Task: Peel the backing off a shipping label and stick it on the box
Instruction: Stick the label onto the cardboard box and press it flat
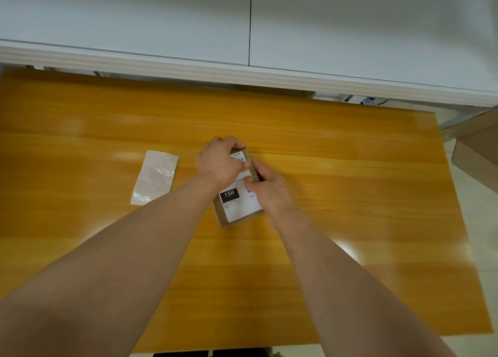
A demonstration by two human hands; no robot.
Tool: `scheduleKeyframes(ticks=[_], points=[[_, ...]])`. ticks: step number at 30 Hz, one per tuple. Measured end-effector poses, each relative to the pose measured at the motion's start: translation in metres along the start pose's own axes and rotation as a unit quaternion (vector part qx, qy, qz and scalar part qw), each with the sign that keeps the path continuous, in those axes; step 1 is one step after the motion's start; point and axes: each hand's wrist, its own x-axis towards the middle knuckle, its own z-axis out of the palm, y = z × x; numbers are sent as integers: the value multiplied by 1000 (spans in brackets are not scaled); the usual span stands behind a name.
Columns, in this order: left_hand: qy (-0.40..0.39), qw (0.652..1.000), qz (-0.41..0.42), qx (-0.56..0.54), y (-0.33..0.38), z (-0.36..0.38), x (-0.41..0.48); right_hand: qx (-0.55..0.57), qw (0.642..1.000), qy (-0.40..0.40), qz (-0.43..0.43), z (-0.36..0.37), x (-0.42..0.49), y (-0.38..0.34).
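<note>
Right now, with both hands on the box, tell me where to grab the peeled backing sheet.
Pinch the backing sheet at its crinkled near end, coming low from your side with the left hand. It lies flat on the table, left of the box; that creased end likely lifts slightly.

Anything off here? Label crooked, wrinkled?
Nothing much. The label sits square on the box, flat where visible. Only the crinkled peeled backing lies loose on the table, left of the box.
</note>
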Motion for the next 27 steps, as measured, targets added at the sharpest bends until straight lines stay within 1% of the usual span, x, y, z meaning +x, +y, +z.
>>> scheduleKeyframes(ticks=[8,13,16,18,19,20,22,24,25,27], points=[[34,996,-60,-51,5,5,5,5,1000,17,-14,4,3,3],[34,988,-117,-99,12,4,7,-16,999,17,-26,6,2,2],[34,985,-128,-111,15,3,10,-33,999,11,-27,4,2,-3],[14,988,-111,-103,14,2,10,-41,999,7,-25,1,2,-5],[3,992,-89,-90,13,1,9,-42,999,5,-21,0,1,-6],[-2,996,-58,-69,11,0,7,-40,999,3,-15,-2,-1,-6],[21,1000,22,7,3,-2,2,-46,999,-6,-2,-6,-5,-8],[42,991,92,87,-2,-7,-10,-71,997,-21,13,-10,-7,-8],[29,987,112,114,-4,-10,-17,-89,996,-27,17,-10,-8,-8],[-30,980,114,162,-7,-13,-27,-119,992,-34,22,-9,-10,-8]])
